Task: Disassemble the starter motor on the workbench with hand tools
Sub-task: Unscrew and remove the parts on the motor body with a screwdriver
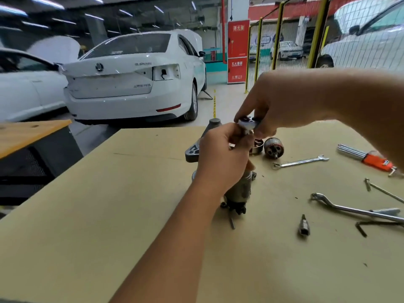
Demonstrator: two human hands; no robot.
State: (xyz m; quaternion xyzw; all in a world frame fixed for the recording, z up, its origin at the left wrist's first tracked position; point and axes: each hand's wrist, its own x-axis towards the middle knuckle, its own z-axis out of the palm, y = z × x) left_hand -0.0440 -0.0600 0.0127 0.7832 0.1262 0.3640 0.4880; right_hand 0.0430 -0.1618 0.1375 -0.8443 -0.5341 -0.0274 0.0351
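Observation:
Both hands meet above the middle of the workbench point(109, 204). My left hand point(220, 156) grips a shaft-like part, mostly hidden by its fingers. My right hand point(279, 106) pinches a small round silver disc point(248, 123) with holes at the top of that part. Below my left wrist lies a grey cylindrical motor piece point(238, 193) with a dark terminal end. The grey cast nose housing point(193, 150) lies behind my left hand. An armature point(272, 147) and a dark ring-shaped piece point(256, 146) lie just right of the hands.
An open-ended spanner point(301, 161), a hex key set in an orange holder point(369, 158), a long ratchet-like wrench point(354, 209), a socket bit point(303, 226) and loose hex keys point(360, 229) lie on the right. White cars stand beyond the bench's far edge.

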